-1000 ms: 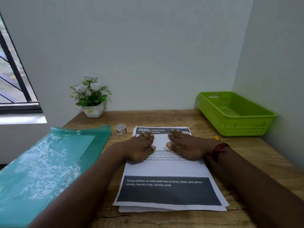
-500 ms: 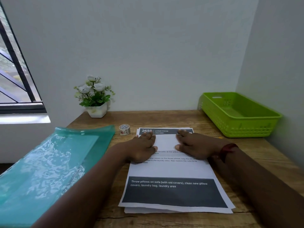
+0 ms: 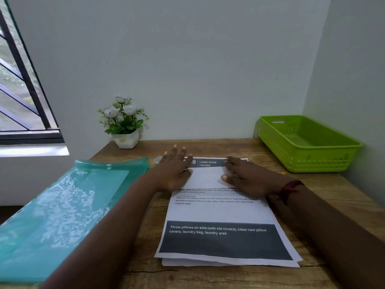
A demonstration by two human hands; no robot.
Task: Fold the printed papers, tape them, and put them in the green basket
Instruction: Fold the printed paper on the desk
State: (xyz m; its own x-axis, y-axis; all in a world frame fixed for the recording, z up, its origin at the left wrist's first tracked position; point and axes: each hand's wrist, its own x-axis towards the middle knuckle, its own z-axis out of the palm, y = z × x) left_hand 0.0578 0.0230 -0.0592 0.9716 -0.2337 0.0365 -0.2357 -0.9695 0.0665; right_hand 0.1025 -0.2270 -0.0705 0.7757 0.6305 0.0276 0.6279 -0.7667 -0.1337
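1. Left hand (image 3: 175,171) is stretched out at center frame, fingers straight and spread, gripping nothing, blurred over the top left corner of the printed papers (image 3: 220,213). Right hand (image 3: 244,177) lies flat on the top sheet, fingers straight.
2. Against 0.5 s ago, the left hand has slid up and left off the text, now half hiding the tape roll (image 3: 157,159).
3. The papers lie unfolded at lower center on the wooden table (image 3: 208,147), at least 2 sheets, dark bands top and bottom. The green basket (image 3: 312,159) sits at right, well apart.
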